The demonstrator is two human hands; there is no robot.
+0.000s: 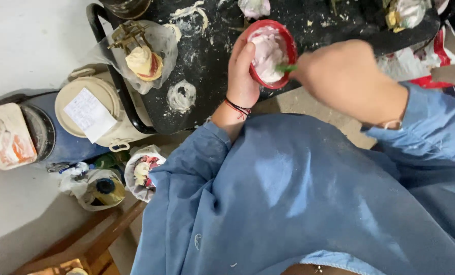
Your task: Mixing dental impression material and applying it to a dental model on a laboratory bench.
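Note:
My left hand (241, 71) cups the left side of a small red bowl (290, 46) that rests at the near edge of a black, powder-dusted table (207, 56). The bowl holds a thick white-pink paste (267, 51). My right hand (347, 74) is closed around a green-handled tool (287, 67) whose tip is in the paste. Thin red and black cords circle my left wrist. I wear a blue smock with long sleeves.
On the table's left sits a dental cast on a brass frame (138, 53) in clear plastic. Below stand a cream lidded bucket (92, 109) with a paper note, a blue drum (49, 135), bagged casts (141, 170), and a wooden stool (92, 239). Bags (431, 56) lie at right.

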